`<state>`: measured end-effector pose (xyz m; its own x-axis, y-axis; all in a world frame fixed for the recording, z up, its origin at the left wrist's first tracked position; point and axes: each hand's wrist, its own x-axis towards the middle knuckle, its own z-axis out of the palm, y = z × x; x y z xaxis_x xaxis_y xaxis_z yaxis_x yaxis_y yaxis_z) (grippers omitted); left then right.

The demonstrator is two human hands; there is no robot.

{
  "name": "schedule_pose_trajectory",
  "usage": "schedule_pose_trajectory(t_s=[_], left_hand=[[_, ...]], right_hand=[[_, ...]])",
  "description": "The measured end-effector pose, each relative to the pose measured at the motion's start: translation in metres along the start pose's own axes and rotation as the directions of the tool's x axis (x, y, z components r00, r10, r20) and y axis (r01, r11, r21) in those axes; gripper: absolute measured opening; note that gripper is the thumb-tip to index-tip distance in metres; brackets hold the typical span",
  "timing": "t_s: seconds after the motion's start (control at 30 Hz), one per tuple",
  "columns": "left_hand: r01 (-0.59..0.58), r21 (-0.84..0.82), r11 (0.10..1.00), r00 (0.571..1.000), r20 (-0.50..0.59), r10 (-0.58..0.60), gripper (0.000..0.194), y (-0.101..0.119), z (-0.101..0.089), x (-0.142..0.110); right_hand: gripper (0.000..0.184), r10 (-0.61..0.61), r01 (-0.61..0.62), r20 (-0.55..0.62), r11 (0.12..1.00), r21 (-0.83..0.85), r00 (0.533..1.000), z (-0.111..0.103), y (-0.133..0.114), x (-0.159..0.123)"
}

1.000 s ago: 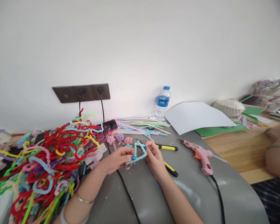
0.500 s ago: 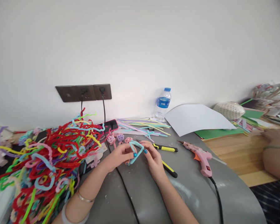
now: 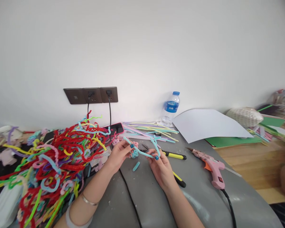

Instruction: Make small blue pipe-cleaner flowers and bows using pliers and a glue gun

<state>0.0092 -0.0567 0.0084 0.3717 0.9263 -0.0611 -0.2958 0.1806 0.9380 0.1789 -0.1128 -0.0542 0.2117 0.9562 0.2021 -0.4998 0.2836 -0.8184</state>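
Note:
A light-blue pipe cleaner [image 3: 142, 153] is stretched, bent, between my two hands above the grey table. My left hand [image 3: 120, 157] pinches it near one end with thumb and fingers. My right hand [image 3: 161, 167] grips it farther along, where it turns upward in a sharp bend. A short folded light-blue piece [image 3: 136, 166] lies on the table between the hands. Behind the fingers sit curled light-blue coils [image 3: 134, 154], partly hidden. Pliers with yellow-and-black handles [image 3: 175, 155] lie behind my right hand, which covers part of them.
A tangled heap of coloured pipe cleaners [image 3: 71, 142] fills the left side. Straight pastel pipe cleaners [image 3: 147, 128] lie by the wall near a water bottle [image 3: 171, 107]. At right rest a pink glue gun [image 3: 212, 169] and white paper [image 3: 209, 123]. A black cable [image 3: 129, 196] crosses the table.
The light-blue pipe cleaner went from an angular closed loop to a longer, opened-out strip. My hands have moved slightly apart. The short folded piece now shows on the table. The view shifted a little left.

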Motion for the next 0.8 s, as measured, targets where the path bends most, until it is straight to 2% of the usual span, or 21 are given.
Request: schedule_pose_trajectory(t_s=[0.1, 0.17, 0.2, 0.27, 0.3, 0.33, 0.37, 0.4, 0.47, 0.57, 0.63, 0.7, 0.77, 0.8], left_hand=[[-0.067, 0.126, 0.990, 0.998, 0.012, 0.066, 0.036, -0.001, -0.003, 0.001], [-0.112, 0.240, 0.964, 0.994, 0.015, 0.112, 0.032, -0.004, -0.005, 0.002], [-0.128, 0.292, 0.948, 0.992, 0.021, 0.128, 0.030, -0.006, -0.006, 0.002], [-0.138, 0.370, 0.919, 0.990, 0.038, 0.133, 0.027, -0.009, -0.007, 0.002], [-0.143, 0.396, 0.907, 0.990, 0.050, 0.134, 0.026, -0.010, -0.007, 0.002], [-0.149, 0.414, 0.898, 0.989, 0.063, 0.135, 0.025, -0.010, -0.006, 0.001], [-0.158, 0.422, 0.893, 0.987, 0.079, 0.138, 0.025, -0.010, -0.005, 0.000], [-0.169, 0.422, 0.891, 0.985, 0.095, 0.143, 0.026, -0.009, -0.003, -0.001], [-0.195, 0.406, 0.893, 0.980, 0.125, 0.157, 0.026, -0.008, -0.001, -0.002], [-0.215, 0.364, 0.906, 0.974, 0.143, 0.174, 0.027, -0.006, 0.001, -0.003], [-0.201, 0.327, 0.923, 0.977, 0.134, 0.165, 0.028, -0.006, 0.001, -0.003], [-0.161, 0.296, 0.942, 0.985, 0.115, 0.133, 0.029, -0.007, 0.000, -0.003], [-0.117, 0.276, 0.954, 0.992, 0.076, 0.100, 0.031, -0.007, 0.000, -0.002], [-0.097, 0.266, 0.959, 0.995, 0.054, 0.086, 0.031, -0.007, 0.000, -0.002]], right_hand=[[0.022, -0.015, 0.013, -0.024, 0.996, -0.085, 1.000, 0.000, -0.005, 0.000], [0.028, -0.137, 0.111, -0.088, 0.963, -0.246, 0.987, 0.001, -0.014, -0.002], [0.033, -0.247, 0.190, -0.120, 0.914, -0.359, 0.961, 0.003, -0.020, -0.004], [0.042, -0.496, 0.336, -0.103, 0.712, -0.616, 0.862, 0.009, -0.033, -0.009], [0.040, -0.576, 0.393, -0.013, 0.575, -0.718, 0.818, 0.014, -0.040, -0.011], [0.032, -0.580, 0.433, 0.109, 0.455, -0.778, 0.807, 0.018, -0.045, -0.014], [0.022, -0.539, 0.474, 0.227, 0.379, -0.795, 0.811, 0.023, -0.048, -0.016], [0.017, -0.468, 0.493, 0.304, 0.358, -0.793, 0.830, 0.027, -0.049, -0.017], [0.016, -0.330, 0.434, 0.307, 0.447, -0.782, 0.893, 0.034, -0.046, -0.017], [0.017, -0.108, 0.205, 0.182, 0.698, -0.687, 0.977, 0.039, -0.035, -0.010], [0.014, 0.056, 0.055, 0.181, 0.830, -0.555, 0.982, 0.040, -0.030, -0.004], [0.015, 0.184, -0.054, 0.248, 0.891, -0.450, 0.951, 0.038, -0.027, 0.002], [0.018, 0.225, -0.094, 0.288, 0.909, -0.405, 0.931, 0.036, -0.026, 0.008], [0.018, 0.205, -0.078, 0.283, 0.911, -0.404, 0.937, 0.035, -0.025, 0.010]])
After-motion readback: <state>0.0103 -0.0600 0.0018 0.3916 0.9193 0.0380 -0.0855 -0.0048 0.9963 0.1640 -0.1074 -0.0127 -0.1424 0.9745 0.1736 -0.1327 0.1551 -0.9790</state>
